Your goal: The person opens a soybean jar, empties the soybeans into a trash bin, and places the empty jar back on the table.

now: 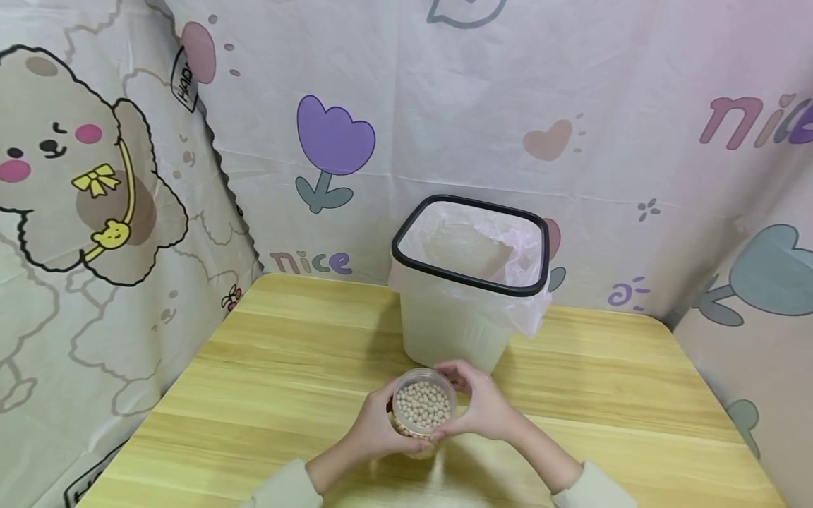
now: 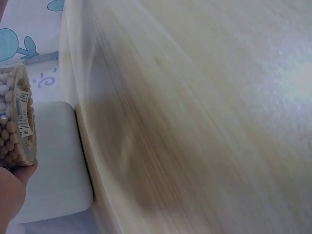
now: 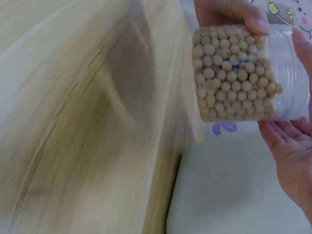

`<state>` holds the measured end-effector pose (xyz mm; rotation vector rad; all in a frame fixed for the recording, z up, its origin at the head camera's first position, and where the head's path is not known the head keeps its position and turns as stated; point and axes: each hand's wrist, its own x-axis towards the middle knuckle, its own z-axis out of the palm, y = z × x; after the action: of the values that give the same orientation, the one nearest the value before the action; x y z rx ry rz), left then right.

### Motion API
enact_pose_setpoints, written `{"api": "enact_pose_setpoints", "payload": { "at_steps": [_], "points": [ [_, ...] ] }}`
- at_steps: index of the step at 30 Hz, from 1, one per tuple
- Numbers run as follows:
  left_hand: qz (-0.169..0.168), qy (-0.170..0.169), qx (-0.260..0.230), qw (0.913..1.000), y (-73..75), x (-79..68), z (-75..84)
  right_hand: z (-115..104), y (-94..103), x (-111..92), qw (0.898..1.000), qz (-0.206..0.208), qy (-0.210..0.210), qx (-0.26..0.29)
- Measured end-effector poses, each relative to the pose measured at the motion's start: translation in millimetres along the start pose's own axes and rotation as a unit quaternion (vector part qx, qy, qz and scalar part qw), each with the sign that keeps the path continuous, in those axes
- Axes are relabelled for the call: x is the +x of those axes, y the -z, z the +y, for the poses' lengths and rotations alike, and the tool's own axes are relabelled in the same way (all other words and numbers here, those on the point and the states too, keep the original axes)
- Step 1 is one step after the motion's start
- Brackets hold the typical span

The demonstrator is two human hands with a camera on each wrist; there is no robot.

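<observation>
A clear plastic jar (image 1: 423, 403) holds many small beige balls, seen through its round top in the head view. My left hand (image 1: 376, 425) grips the jar's body from the left, thumb at the near side. Around its clear upper end curl the fingers and thumb of my right hand (image 1: 478, 403). The right wrist view shows the jar (image 3: 236, 75) from the side, with the balls filling most of it. A printed label (image 2: 23, 112) shows on its base in the left wrist view. Whether the clear top is a separate lid, I cannot tell.
Just beyond the hands stands a pale bin (image 1: 451, 328) with a black rim ring (image 1: 470, 279) and a thin pinkish liner bag (image 1: 527, 310). All of this is on a wood-grain table (image 1: 286, 367). Printed cloth (image 1: 603, 63) hangs behind and at both sides.
</observation>
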<state>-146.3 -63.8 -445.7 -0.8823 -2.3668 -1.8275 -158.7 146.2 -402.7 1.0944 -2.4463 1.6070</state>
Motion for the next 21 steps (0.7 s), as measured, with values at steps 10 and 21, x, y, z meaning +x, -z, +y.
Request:
{"api": "enact_pose_setpoints", "payload": {
  "at_steps": [10, 21],
  "points": [
    [0.020, 0.018, 0.012, 0.9996, 1.5, -0.8, -1.9, 5, 12.7, -2, 1.000, -0.006, -0.004, 0.010],
    [0.060, 0.011, 0.047, 0.9970, -15.0, 3.6, -2.5, -18, -10.7, 5, 0.968, 0.012, -0.021, -0.251]
  ]
}}
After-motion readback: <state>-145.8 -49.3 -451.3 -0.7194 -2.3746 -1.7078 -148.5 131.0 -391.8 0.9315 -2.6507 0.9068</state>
